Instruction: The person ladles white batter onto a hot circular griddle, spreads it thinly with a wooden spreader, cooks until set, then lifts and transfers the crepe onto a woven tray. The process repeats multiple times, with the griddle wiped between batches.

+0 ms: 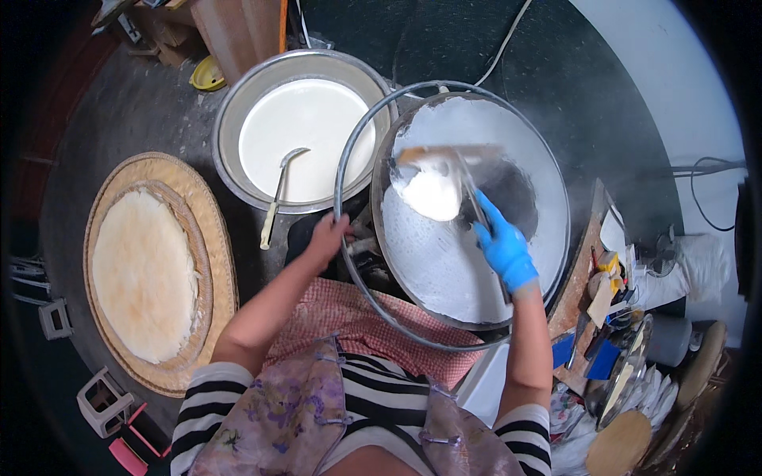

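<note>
My right hand (506, 250), in a blue glove, is closed round the handle of a T-shaped wooden spreader (452, 151). The spreader's head is smeared by motion over a round griddle (444, 278). A thin white layer covers much of the griddle, with a thicker pool of white batter (432, 195) near the spreader and a dark bare patch right of it. Bare, my left hand (329, 238) grips the left side of a large metal ring (340, 178) that surrounds the griddle. Left of the griddle, a ladle (274, 202) rests in a wide metal basin (228, 151) of white batter (305, 135).
At the far left, a large pale flatbread (143, 274) lies on a round woven tray (214, 317). Small stools (105, 402) stand below it. Tools and a board (575, 293) crowd the right, above plastic bags (655, 397). A yellow bowl (208, 73) sits at the back.
</note>
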Demonstrator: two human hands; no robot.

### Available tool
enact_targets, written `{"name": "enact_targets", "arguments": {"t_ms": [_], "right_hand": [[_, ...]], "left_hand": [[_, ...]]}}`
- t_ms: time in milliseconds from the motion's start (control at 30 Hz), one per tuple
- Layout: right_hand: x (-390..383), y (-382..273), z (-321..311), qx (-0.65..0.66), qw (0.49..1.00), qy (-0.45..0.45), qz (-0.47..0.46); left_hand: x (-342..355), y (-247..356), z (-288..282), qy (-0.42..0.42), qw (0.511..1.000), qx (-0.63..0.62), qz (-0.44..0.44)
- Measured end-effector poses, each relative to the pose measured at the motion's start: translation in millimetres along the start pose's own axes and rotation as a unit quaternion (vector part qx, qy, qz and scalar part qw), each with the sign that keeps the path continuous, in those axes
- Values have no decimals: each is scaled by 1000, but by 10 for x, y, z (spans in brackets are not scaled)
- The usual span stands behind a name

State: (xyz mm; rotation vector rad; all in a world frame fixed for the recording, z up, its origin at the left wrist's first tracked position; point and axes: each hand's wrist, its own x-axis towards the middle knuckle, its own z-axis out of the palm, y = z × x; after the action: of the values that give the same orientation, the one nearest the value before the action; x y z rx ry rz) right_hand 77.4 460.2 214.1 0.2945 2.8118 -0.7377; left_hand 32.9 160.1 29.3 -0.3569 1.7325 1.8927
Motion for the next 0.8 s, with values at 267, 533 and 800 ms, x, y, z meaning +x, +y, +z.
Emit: {"name": "enact_targets", "arguments": {"t_ms": [267,533,800], "right_hand": [[462,150,50,-65,993,-6,-97],[150,587,-304,-48,997,4,-52],[-347,807,-257,9,999,-8,32]], "left_hand": [[-815,-436,251,-23,992,-92,-83],[-600,-312,196,-15,989,-115,-87],[-205,-202,247,118,986,-110,50]]}}
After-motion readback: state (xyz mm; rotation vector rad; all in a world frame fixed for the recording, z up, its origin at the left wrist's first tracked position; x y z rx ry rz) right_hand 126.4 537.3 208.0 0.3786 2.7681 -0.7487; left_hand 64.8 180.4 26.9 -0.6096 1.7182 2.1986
